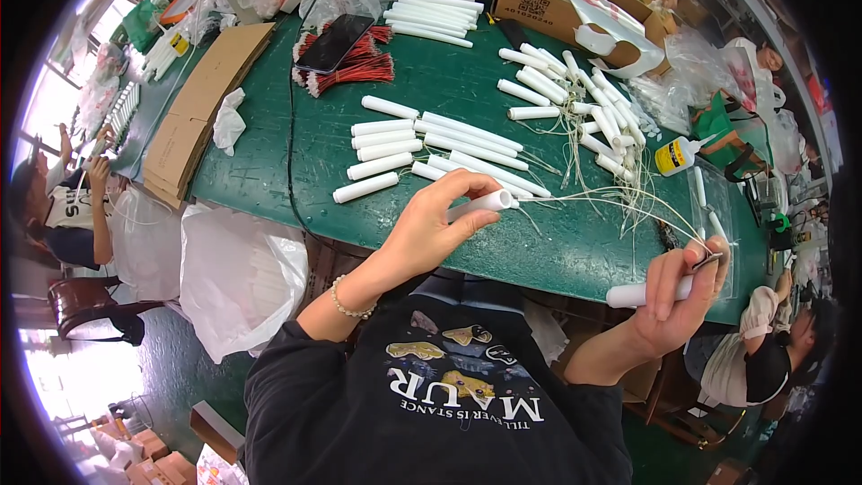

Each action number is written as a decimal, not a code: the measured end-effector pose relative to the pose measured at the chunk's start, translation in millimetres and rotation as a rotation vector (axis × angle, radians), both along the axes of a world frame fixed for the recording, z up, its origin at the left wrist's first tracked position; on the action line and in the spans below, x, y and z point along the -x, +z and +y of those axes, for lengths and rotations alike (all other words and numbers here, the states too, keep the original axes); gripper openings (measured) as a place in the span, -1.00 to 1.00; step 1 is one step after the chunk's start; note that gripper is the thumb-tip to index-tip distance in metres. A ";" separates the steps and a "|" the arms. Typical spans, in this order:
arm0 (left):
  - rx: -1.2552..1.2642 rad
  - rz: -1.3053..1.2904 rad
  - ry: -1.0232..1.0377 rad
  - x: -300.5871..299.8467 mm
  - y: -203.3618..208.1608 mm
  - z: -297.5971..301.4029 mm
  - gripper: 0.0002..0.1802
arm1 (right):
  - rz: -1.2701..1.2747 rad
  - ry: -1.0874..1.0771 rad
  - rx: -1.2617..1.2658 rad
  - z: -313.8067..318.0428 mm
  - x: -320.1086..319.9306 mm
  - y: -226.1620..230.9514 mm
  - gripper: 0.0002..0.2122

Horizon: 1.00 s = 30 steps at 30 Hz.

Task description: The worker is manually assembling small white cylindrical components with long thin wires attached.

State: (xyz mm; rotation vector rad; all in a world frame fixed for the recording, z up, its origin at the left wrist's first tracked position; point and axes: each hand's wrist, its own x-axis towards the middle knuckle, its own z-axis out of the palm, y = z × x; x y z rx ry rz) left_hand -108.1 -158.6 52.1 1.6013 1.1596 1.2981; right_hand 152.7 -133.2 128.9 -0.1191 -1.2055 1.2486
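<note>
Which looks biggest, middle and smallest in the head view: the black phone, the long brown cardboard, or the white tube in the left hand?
1. Long brown cardboard
2. Black phone
3. White tube, though the left hand hides some of it

A white tube (485,205) sits in the left hand (437,218), its round end facing right. Another white tube (627,295) lies nearly level in the right hand (673,296). Thin pale wires (660,204) stretch between the two.

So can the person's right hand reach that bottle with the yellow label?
Probably yes: nothing bulky seems to stand between the right hand and the yellow-labelled bottle, though that hand holds a white tube, which might need setting down first.
</note>
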 end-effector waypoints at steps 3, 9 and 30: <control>0.000 0.007 0.002 -0.5 0.3 0.5 -0.72 | 0.009 0.002 0.009 0.0 0.6 0.4 -0.78; -0.007 0.016 -0.012 -0.5 2.1 -0.5 -0.71 | -0.021 -0.064 0.061 -3.1 4.3 0.8 -0.78; -0.014 0.240 -0.106 -3.7 8.8 -6.9 -0.74 | -0.981 -0.061 0.212 7.0 40.7 -43.3 -0.84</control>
